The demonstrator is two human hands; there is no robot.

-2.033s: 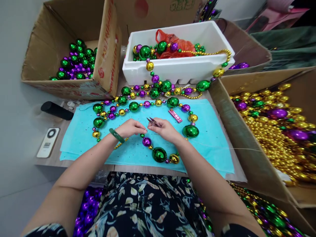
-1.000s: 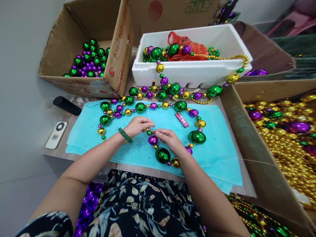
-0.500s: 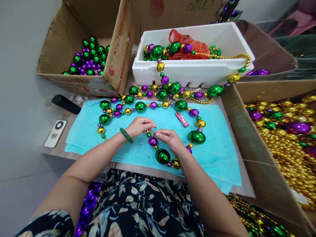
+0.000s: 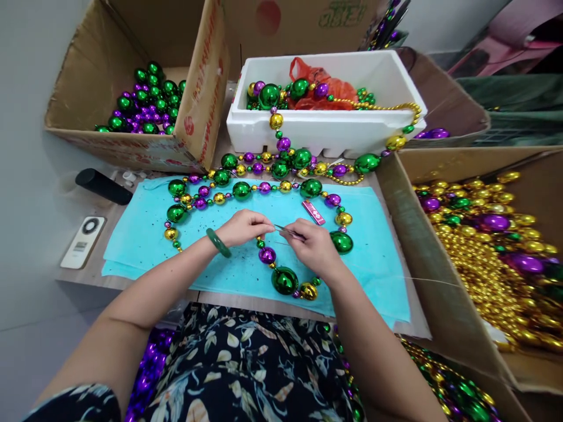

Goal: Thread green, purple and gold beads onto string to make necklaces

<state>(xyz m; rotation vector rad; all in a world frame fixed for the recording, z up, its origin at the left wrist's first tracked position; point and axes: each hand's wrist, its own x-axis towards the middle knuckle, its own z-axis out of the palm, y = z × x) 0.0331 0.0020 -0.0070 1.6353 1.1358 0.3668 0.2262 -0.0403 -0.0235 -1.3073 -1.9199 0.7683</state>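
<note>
My left hand [image 4: 241,227], with a green bangle [image 4: 219,242] at the wrist, pinches the thin string of a bead garland at its fingertips. My right hand [image 4: 314,247] is closed around small metal thread snips [image 4: 291,234], whose tips point at the string by my left fingers. Just below hang a purple bead [image 4: 267,255] and a large green bead [image 4: 285,280] of that garland. Its other shiny beads loop across the blue cloth [image 4: 220,269], and part of the strand is hidden behind my right hand and forearm. A pink packet [image 4: 313,212] lies inside the loop.
A white foam box [image 4: 325,129] with beads and a red bag stands behind. Cardboard boxes hold green and purple balls [image 4: 153,88] at left, gold bead strands [image 4: 479,264] at right. A black cylinder [image 4: 103,186] and a white device [image 4: 83,242] lie at the left edge.
My right hand, earlier pinching near the string, now holds thread snips with their tips at my left fingers. The view has shifted slightly, so the boxes appear further left.
</note>
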